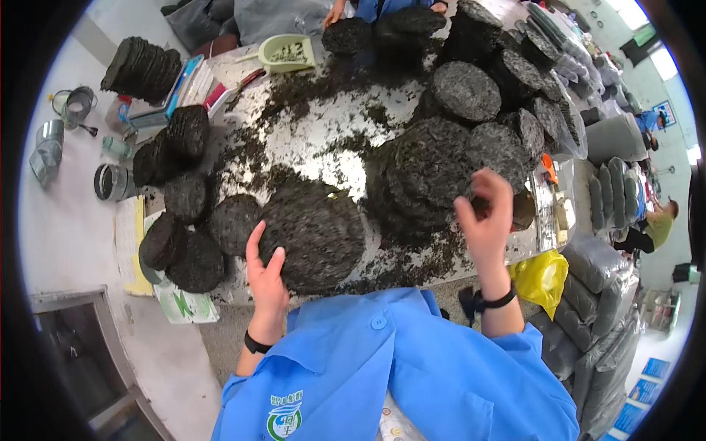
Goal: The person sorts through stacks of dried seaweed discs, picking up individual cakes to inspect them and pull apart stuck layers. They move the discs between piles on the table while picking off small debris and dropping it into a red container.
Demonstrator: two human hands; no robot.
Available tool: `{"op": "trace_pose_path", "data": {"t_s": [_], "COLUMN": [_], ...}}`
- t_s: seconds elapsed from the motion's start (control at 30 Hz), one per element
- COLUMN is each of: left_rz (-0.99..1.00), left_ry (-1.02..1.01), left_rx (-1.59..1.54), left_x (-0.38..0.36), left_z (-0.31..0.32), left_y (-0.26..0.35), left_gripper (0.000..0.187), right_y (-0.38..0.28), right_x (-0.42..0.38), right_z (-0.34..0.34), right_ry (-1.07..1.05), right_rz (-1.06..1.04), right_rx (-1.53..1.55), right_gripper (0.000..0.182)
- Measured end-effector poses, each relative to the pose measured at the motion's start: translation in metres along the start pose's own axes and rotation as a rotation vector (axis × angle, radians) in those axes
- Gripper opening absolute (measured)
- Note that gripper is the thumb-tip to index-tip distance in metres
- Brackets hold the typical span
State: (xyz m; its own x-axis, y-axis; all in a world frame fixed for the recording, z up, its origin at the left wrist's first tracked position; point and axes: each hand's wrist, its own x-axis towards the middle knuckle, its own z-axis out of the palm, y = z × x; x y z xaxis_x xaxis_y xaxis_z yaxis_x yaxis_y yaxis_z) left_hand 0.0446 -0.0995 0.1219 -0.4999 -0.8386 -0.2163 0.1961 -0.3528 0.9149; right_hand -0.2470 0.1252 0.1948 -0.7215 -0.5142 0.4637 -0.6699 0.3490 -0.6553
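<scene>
The large round disc (315,239), without a long axis, lies at the worker's edge of the surface (290,136), just right of the nearer left hand (266,283), whose parted fingers touch its rim; the right hand (488,226), half-open, holding nothing I can see, is beside the stack (423,167).

Table (342,173): you see white glare on its bare middle.
Dark discs (312,235): rough tops look clear to you; gaps between them sink into shadow.
Bright panels (663,62): burnt-out white at your upper right.
Wall (66,242): bright, bowed by your wide lens toward a black rim.
Jacket (338,353): evenly lit, fairly sharp.
Far person (660,224): small and soft.
</scene>
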Motion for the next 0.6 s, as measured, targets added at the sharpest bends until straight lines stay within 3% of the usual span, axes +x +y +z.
{"op": "trace_pose_path", "data": {"t_s": [0.13, 0.17, 0.23, 0.3, 0.37, 0.4, 0.47, 0.5, 0.53, 0.57, 0.6], "left_rz": [0.035, 0.050, 0.127, -0.076, -0.110, -0.086, 0.005, 0.059, -0.043, -0.105, -0.049], "left_ry": [-0.066, -0.104, -0.116, -0.196, -0.256, -0.258, -0.250, -0.251, -0.356, -0.471, -0.471], "left_rx": [-0.013, -0.018, 0.128, -0.059, -0.138, 0.170, 0.936, 1.390, 1.585, 1.748, 1.822], "left_x": [-0.011, -0.012, -0.017, -0.016, -0.003, 0.011, 0.011, 0.001, -0.002, -0.009, -0.012], "left_z": [0.027, 0.034, 0.039, 0.026, 0.001, -0.036, -0.084, -0.095, -0.103, -0.100, -0.105], "left_y": [-0.011, -0.016, -0.017, -0.014, -0.039, -0.081, -0.141, -0.152, -0.166, -0.160, -0.172], "left_gripper": [0.063, 0.064, 0.064, 0.061, 0.060, 0.068, 0.092, 0.107, 0.131, 0.134, 0.136], "right_y": [-0.045, -0.044, -0.051, -0.046, -0.033, -0.036, -0.035, -0.014, -0.016, -0.017, -0.013], "right_x": [-0.080, -0.094, -0.090, -0.082, -0.068, -0.055, -0.037, -0.036, -0.014, 0.002, 0.003], "right_z": [0.063, 0.084, 0.088, 0.078, 0.054, 0.036, 0.014, -0.001, -0.008, -0.016, -0.012], "right_ry": [-0.472, -0.451, -0.405, -0.322, -0.221, -0.144, 0.126, 0.105, 0.085, -0.110, -0.215], "right_rz": [0.572, 0.649, 1.123, 1.060, 0.942, 0.869, 0.309, 0.230, -0.184, -0.298, -0.324], "right_rx": [0.806, 1.002, 1.355, 1.345, 1.244, 0.982, 0.370, 0.184, -0.015, -0.346, -0.485], "right_gripper": [0.083, 0.068, 0.049, 0.035, 0.031, 0.031, 0.031, 0.034, 0.043, 0.052, 0.051]}}
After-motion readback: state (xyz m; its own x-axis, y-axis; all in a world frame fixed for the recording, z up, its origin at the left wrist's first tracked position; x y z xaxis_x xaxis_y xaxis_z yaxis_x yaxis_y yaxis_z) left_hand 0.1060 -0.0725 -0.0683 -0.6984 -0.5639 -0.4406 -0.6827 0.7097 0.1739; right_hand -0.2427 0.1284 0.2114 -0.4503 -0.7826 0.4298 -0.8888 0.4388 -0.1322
